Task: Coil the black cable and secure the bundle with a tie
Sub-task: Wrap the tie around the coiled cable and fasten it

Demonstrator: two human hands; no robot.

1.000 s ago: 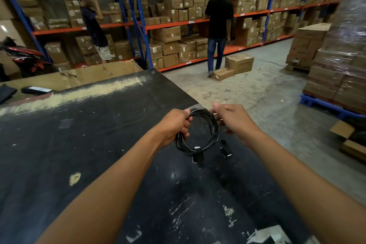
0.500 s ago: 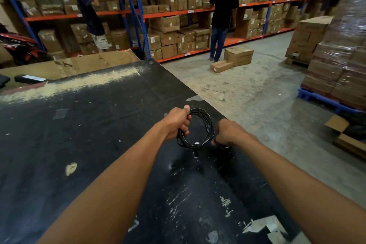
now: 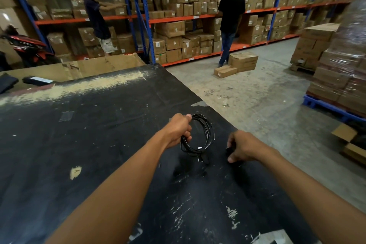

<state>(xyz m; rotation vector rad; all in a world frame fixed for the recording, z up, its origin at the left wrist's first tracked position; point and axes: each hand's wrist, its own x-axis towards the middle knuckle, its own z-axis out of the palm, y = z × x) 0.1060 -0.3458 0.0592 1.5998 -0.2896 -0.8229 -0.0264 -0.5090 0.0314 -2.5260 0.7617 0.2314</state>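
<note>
Head view: the right hand (image 3: 240,147) has left the black cable (image 3: 198,136) and dropped to the table (image 3: 99,124), curled over a small dark item, likely the tie; the left hand (image 3: 178,129) alone grips the finished coil upright

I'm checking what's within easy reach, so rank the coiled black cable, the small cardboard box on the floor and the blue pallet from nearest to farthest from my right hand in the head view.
From the right hand:
1. Coiled black cable, just left, held over the table by the left hand.
2. Blue pallet, on the floor to the right.
3. Small cardboard box, on the floor ahead by the shelves.
</note>
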